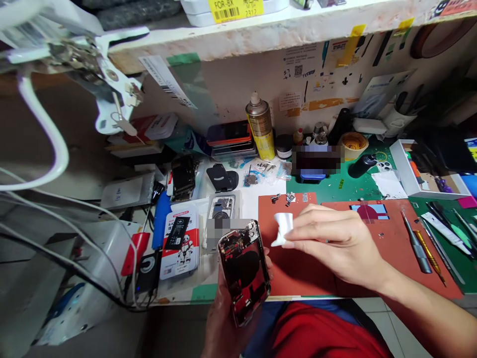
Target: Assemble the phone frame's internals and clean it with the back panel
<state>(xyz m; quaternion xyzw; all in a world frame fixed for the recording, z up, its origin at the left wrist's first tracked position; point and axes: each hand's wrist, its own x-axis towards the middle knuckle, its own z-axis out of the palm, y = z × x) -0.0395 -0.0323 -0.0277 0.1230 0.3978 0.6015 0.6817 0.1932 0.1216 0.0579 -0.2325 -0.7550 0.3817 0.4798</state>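
Observation:
My left hand [218, 311] is wrapped round an opened smartphone housing [244, 273], tilted upright at the bench's front edge, its dark and red inside towards me. My right hand [335, 243] pinches a small white piece [285, 228], perhaps folded tissue or wipe, between thumb and fingers. That piece hangs over the red-brown mat [305, 278], to the right of the phone and apart from it. Beyond it on the mat lie small phone parts [290, 199]. Another phone housing [222, 206] lies in a clear tray behind the held one.
Screwdrivers and tweezers [419, 243] lie on the mat's right side. A spray can [260, 124] stands at the back beneath a shelf [261, 37]. A battery [178, 232] rests on a white box at left. Cables [74, 253] cross the left side; a parts box [428, 169] stands at right.

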